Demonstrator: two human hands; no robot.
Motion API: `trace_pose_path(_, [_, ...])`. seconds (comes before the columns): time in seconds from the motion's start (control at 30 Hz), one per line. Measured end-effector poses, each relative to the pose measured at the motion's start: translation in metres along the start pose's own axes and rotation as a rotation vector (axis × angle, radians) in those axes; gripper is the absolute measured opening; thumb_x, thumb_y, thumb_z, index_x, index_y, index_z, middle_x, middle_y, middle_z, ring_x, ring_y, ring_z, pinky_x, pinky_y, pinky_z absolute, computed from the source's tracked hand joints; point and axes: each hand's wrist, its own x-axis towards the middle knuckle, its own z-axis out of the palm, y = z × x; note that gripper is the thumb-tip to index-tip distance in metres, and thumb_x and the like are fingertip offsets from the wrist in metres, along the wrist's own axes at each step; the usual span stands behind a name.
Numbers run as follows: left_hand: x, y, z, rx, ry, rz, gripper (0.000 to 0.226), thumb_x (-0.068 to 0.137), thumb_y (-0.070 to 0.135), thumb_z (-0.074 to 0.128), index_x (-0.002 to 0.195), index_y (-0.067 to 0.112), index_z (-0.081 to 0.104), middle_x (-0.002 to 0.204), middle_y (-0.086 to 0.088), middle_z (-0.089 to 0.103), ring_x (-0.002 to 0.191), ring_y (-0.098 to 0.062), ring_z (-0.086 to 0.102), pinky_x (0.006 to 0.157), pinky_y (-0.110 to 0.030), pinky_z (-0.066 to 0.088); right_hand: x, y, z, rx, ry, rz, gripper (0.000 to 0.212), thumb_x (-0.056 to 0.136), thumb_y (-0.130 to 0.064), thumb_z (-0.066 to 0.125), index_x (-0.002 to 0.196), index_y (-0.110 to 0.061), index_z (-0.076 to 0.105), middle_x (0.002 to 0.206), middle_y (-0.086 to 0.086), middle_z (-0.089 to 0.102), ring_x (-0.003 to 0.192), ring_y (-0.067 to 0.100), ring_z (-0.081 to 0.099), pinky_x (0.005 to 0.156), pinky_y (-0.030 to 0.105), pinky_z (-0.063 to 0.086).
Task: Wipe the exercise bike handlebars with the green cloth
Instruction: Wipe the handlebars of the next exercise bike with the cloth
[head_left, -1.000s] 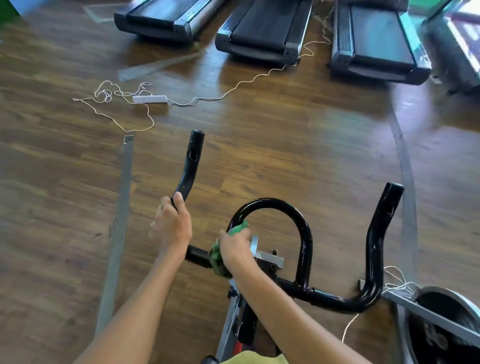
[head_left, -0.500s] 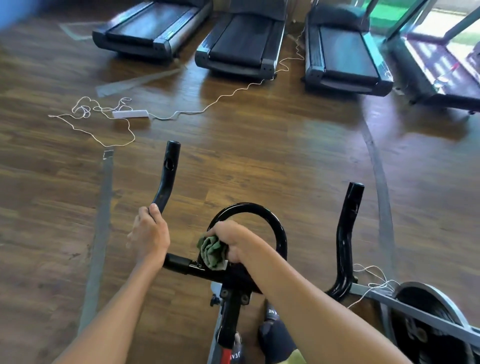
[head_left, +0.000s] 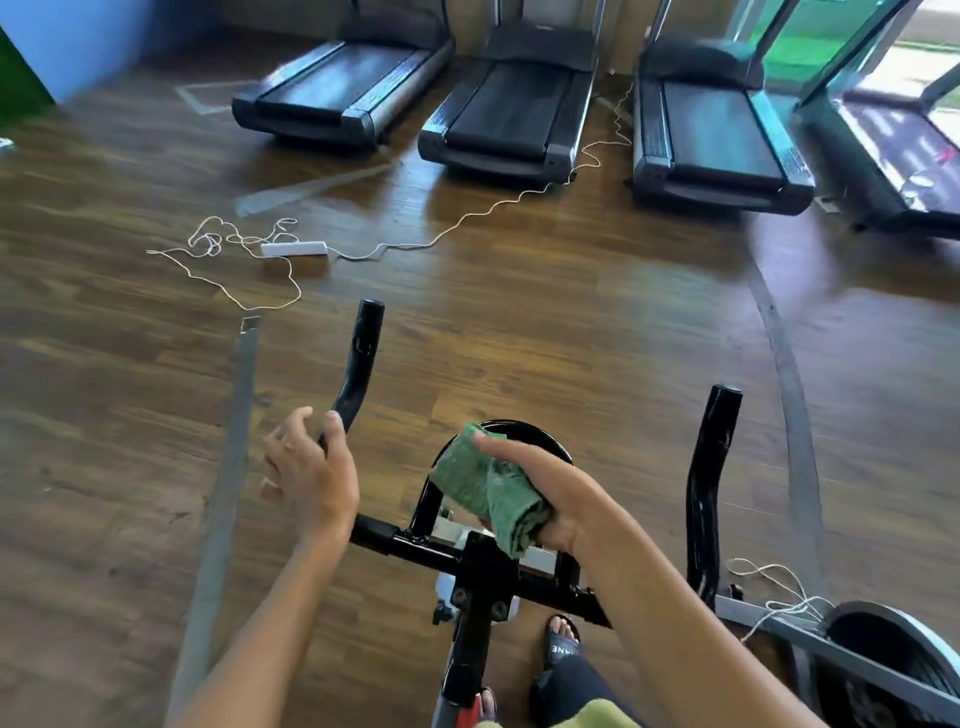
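Observation:
The black exercise bike handlebars (head_left: 358, 364) fill the lower middle of the head view, with a left horn, a centre loop and a right horn. My right hand (head_left: 550, 488) grips the folded green cloth (head_left: 485, 486) over the centre loop, fingers on top of it. My left hand (head_left: 309, 470) hovers at the base of the left horn with fingers spread; only the thumb side touches the bar.
Several treadmills (head_left: 511, 109) line the far wall. A white power strip (head_left: 294, 248) with tangled cord lies on the wooden floor ahead. A second bike's flywheel (head_left: 893, 654) sits at the lower right. My sandalled foot (head_left: 562, 642) is beside the stem.
My left hand has let go of the left horn and opened. My right hand has lifted the cloth from the crossbar up onto the centre loop.

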Motion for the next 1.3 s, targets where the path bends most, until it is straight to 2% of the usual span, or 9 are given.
trace_pose_path(0.1, [-0.045,0.020,-0.008,-0.388,-0.094,0.045,0.043,0.092,0.045,0.057,0.126,0.018,0.053,0.120,-0.004,0.054,0.113,-0.020,0.052,0.096,-0.036,0.043,-0.001,0.010,0.013,0.138,-0.020,-0.039,0.019,0.090,-0.012,0.066,0.106,-0.005,0.062,0.086,0.016,0.068,0.070,0.026,0.067,0.062,0.034,0.056])
trace_pose_path(0.23, [-0.082,0.031,-0.011,-0.977,-0.565,-0.352,0.058,0.084,0.047,0.066,0.122,0.003,0.061,0.119,-0.020,0.066,0.108,-0.031,0.066,0.094,-0.048,0.054,0.004,0.017,0.034,0.134,-0.148,-0.120,0.014,0.090,-0.003,0.064,0.104,-0.002,0.065,0.086,0.018,0.070,0.072,0.029,0.070,0.063,0.037,0.059])
trace_pose_path(0.4, [-0.100,0.036,-0.017,-1.211,-0.466,-0.582,0.035,0.093,0.031,0.055,0.116,0.006,0.067,0.109,-0.020,0.071,0.093,-0.031,0.071,0.081,-0.045,0.057,0.015,0.022,0.054,-0.336,-0.041,-0.314,0.030,0.085,-0.018,0.077,0.107,0.001,0.069,0.098,0.015,0.075,0.087,0.024,0.073,0.086,0.039,0.059])
trace_pose_path(0.5, [-0.097,0.010,-0.017,-1.220,-0.106,-0.578,0.030,0.097,0.019,0.051,0.122,0.009,0.063,0.117,-0.014,0.069,0.099,-0.026,0.070,0.085,-0.042,0.053,0.025,0.000,0.047,-0.899,0.055,-0.559,0.024,0.088,-0.039,0.071,0.100,-0.018,0.067,0.093,-0.006,0.071,0.084,0.009,0.067,0.072,0.022,0.052])
trace_pose_path(0.63, [-0.112,-0.016,-0.017,-0.971,0.340,-0.801,0.027,0.091,0.030,0.065,0.110,0.010,0.061,0.090,-0.004,0.068,0.064,-0.011,0.064,0.055,-0.028,0.049,0.066,-0.038,0.026,-1.502,0.260,-0.821,0.029,0.100,-0.043,0.044,0.110,-0.022,0.061,0.112,-0.003,0.061,0.107,0.021,0.054,0.094,0.040,0.040])
trace_pose_path(0.77, [-0.123,0.006,0.011,-0.986,0.170,-0.974,0.081,0.073,0.084,0.043,0.117,0.017,0.054,0.095,-0.011,0.065,0.077,-0.026,0.066,0.070,-0.038,0.053,0.097,-0.041,0.018,-1.912,0.149,-0.550,0.034,0.105,-0.036,0.027,0.096,-0.021,0.056,0.100,0.005,0.065,0.093,0.032,0.060,0.088,0.044,0.047])
trace_pose_path(0.87, [-0.100,0.008,0.031,-0.953,0.186,-1.018,0.121,0.055,0.102,0.024,0.130,0.011,0.052,0.123,-0.019,0.062,0.107,-0.029,0.067,0.094,-0.046,0.053,0.104,-0.035,0.015,-1.956,0.176,-0.619,0.033,0.104,-0.027,0.023,0.086,-0.019,0.049,0.075,0.004,0.061,0.066,0.026,0.057,0.064,0.036,0.046])
trace_pose_path(0.97, [-0.060,-0.012,0.030,-0.846,0.329,-0.962,0.112,0.067,0.093,0.017,0.121,0.005,0.060,0.108,-0.021,0.070,0.099,-0.037,0.068,0.094,-0.052,0.052,0.106,-0.034,0.014,-1.919,0.230,-0.655,0.048,0.104,-0.034,0.019,0.081,-0.016,0.057,0.068,0.003,0.059,0.056,0.021,0.051,0.050,0.031,0.027])
trace_pose_path(1.3, [-0.051,-0.018,0.028,-0.605,0.272,-0.849,0.105,0.077,0.088,0.015,0.121,0.004,0.059,0.116,-0.017,0.067,0.104,-0.037,0.065,0.095,-0.045,0.051,0.116,-0.033,0.015,-1.837,0.171,-0.505,0.040,0.095,-0.020,0.029,0.077,-0.015,0.064,0.068,0.001,0.069,0.064,0.020,0.061,0.057,0.031,0.036])
